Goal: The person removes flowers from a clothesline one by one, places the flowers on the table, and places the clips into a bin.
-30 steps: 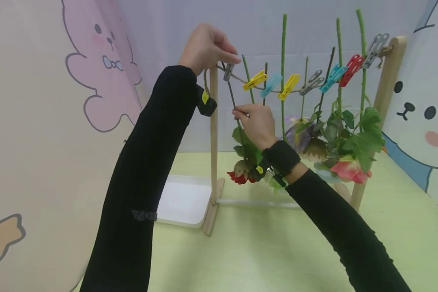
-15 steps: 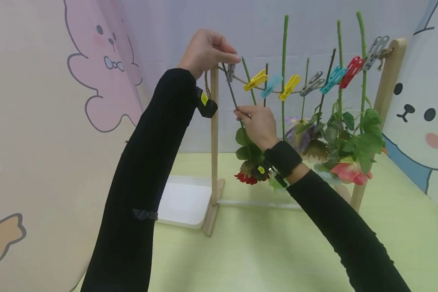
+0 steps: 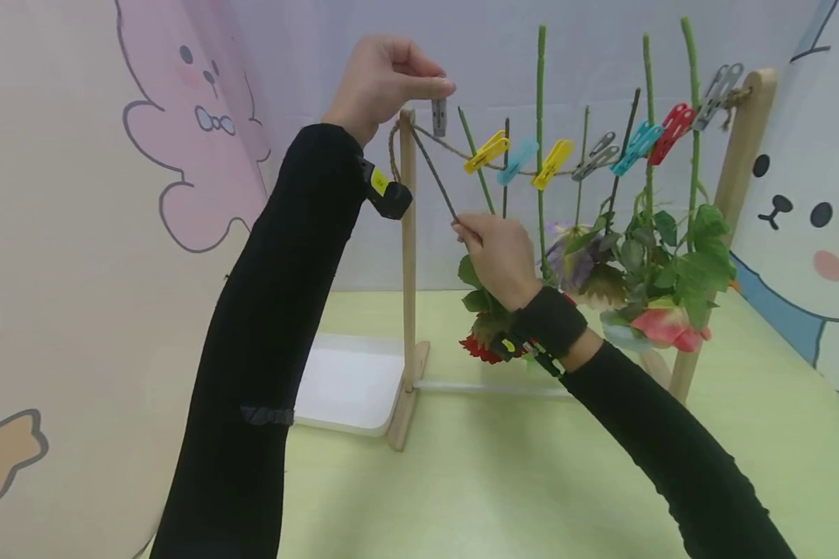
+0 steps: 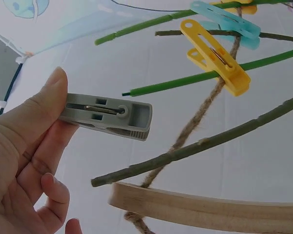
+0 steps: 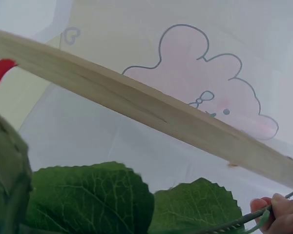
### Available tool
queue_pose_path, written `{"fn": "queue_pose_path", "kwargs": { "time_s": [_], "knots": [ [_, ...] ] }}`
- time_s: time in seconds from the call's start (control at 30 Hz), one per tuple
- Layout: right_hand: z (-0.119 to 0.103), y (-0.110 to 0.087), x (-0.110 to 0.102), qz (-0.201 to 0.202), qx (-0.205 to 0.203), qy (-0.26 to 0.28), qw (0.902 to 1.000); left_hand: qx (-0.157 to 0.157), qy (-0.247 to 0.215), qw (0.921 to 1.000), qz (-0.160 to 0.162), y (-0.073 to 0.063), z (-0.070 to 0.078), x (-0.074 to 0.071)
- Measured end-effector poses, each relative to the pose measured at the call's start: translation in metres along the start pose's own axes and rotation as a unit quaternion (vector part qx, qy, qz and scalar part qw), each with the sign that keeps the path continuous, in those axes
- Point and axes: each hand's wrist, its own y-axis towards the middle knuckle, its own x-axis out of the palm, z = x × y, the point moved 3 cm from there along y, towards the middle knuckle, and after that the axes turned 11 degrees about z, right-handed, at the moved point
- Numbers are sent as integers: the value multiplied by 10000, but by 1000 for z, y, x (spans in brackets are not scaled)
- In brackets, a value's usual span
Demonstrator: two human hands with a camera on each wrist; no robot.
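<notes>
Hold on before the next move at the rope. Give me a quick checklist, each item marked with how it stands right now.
1. Left hand has a grey clip: ok, pinched at one end.
2. Right hand steadies the dark stem nearest the post: ok, pinched between the fingers.
3. Red flower hangs head down: ok, below the right hand.
4. Dark stem clipped to the rope: not ok, the grey clip is off both.
5. Dark stem touching the rope: cannot tell, they cross in the left wrist view but contact is unclear.
6. Grey clip's jaws spread enough: cannot tell, the gap isn't clear.
</notes>
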Motion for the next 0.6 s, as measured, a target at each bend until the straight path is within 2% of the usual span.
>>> {"fn": "queue_pose_path", "kwargs": {
  "time_s": [0.1,0.2,0.3,0.43,0.53,0.6],
  "knots": [
    [-3,-12,-6,172,-373,-73,9991,353,-320,9988,145,-9,2,-11],
    [-9,-26,-13,153,-734,-66,9972,676,-690,9945,406,-24,0,-28],
    [-15,-42,-18,70,-1289,-109,9916,851,-963,9883,817,-44,-13,-44],
    [-18,-70,-23,-36,-2287,-364,9728,705,-1108,9817,1378,-78,-47,-62],
    [-11,-96,-25,-266,-2823,-629,9569,579,-783,9782,1832,-105,-79,-71],
    [-1,-111,-26,-490,-2987,-799,9497,458,-482,9747,2136,-122,-102,-75]
  ]
}}
